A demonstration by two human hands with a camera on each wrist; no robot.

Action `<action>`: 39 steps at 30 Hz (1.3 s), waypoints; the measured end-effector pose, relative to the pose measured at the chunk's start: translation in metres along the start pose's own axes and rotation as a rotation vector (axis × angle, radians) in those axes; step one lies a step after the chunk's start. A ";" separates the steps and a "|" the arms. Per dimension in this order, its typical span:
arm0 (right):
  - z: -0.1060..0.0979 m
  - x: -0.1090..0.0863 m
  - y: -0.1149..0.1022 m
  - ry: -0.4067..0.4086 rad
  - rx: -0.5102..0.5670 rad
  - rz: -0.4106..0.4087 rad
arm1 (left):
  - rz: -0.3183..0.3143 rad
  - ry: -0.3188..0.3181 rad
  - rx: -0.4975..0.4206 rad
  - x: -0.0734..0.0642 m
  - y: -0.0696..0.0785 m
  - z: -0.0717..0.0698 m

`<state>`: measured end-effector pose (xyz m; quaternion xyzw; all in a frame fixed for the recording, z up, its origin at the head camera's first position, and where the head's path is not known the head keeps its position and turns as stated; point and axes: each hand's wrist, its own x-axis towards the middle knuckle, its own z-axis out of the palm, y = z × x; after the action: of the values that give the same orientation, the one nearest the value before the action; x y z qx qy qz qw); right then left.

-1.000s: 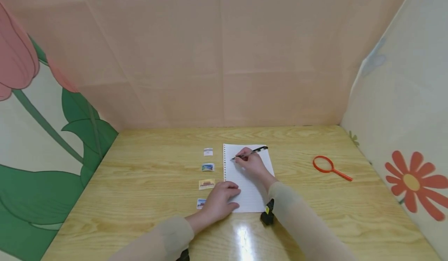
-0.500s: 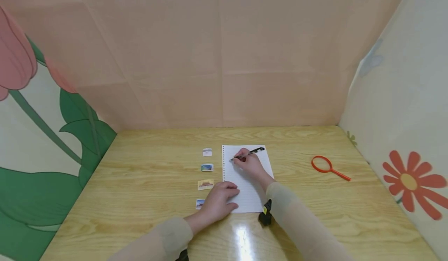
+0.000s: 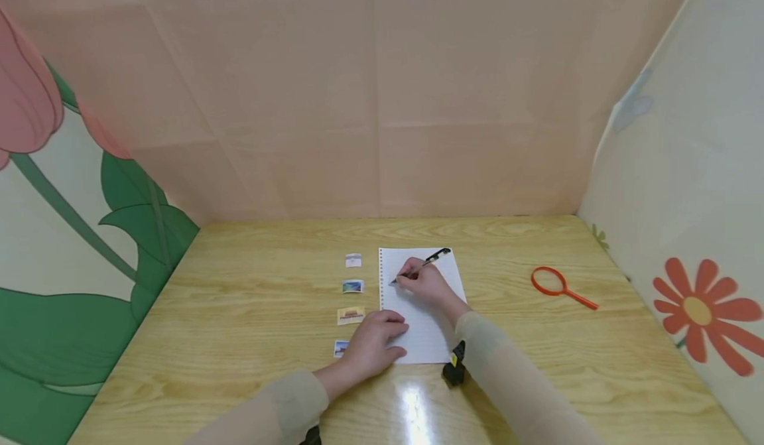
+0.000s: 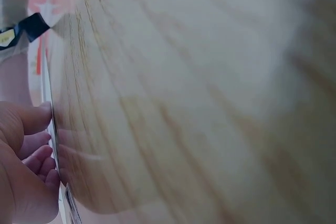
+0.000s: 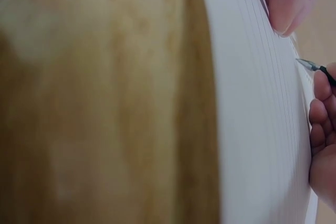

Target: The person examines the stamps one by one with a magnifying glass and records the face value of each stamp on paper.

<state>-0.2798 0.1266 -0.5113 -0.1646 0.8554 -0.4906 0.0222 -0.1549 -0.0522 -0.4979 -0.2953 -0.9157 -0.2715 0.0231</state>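
A lined white sheet of paper (image 3: 418, 339) with a row of holes down its left edge lies on the table. My right hand (image 3: 434, 287) pinches a black pen (image 3: 438, 255) over the sheet's upper left part; in the right wrist view the pen's tip (image 5: 304, 63) is at the paper, but I cannot tell whether it touches. My left hand (image 3: 371, 344) rests on the sheet's lower left edge with its fingers relaxed. Beside the sheet, several small picture stamps stand in a column, among them a yellowish stamp (image 3: 351, 316) and a blue-green one (image 3: 353, 286). The lowest stamp (image 3: 341, 348) is partly hidden by my left hand.
A red magnifying glass (image 3: 564, 288) lies on the wooden table (image 3: 239, 339) to the right of the paper. At the column's top is a pale stamp (image 3: 353, 260). Patterned sheets hang at the back and both sides.
My right hand and the pen have shifted slightly down the sheet, towards me. The left hand stays in place on the paper, and the head view has moved a little.
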 end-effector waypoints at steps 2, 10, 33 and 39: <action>0.000 0.000 0.001 -0.011 -0.003 0.007 | -0.003 -0.003 -0.002 0.000 0.000 0.000; -0.002 -0.002 0.002 0.017 0.038 0.013 | -0.005 -0.015 -0.002 0.001 0.000 -0.001; 0.003 -0.004 0.001 0.234 0.024 0.056 | 0.001 -0.011 -0.022 -0.001 -0.002 0.000; 0.003 -0.005 0.000 0.245 0.024 0.043 | 0.005 -0.008 -0.020 0.000 -0.002 0.000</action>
<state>-0.2748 0.1253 -0.5137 -0.0846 0.8490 -0.5168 -0.0700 -0.1557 -0.0536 -0.4992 -0.2989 -0.9124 -0.2791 0.0170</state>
